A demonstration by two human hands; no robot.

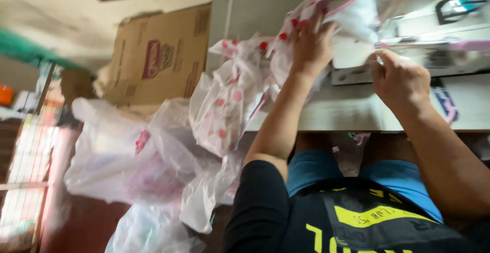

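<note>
My left hand (312,43) lies on a white cloth with red spots (240,87), fingers spread and pressing it near its pink-trimmed end (352,3). My right hand (399,77) is curled into a loose fist at the edge of a white machine base (357,72) on the grey table (347,112); what it pinches is too blurred to tell. The spotted cloth hangs off the table's left edge toward the floor.
A large cardboard box (158,54) stands to the left behind the table. Clear plastic bags with more cloth (127,156) are piled on the floor below it. A sewing machine body (439,33) sits at the top right. My lap in blue and dark clothing (357,207) is under the table edge.
</note>
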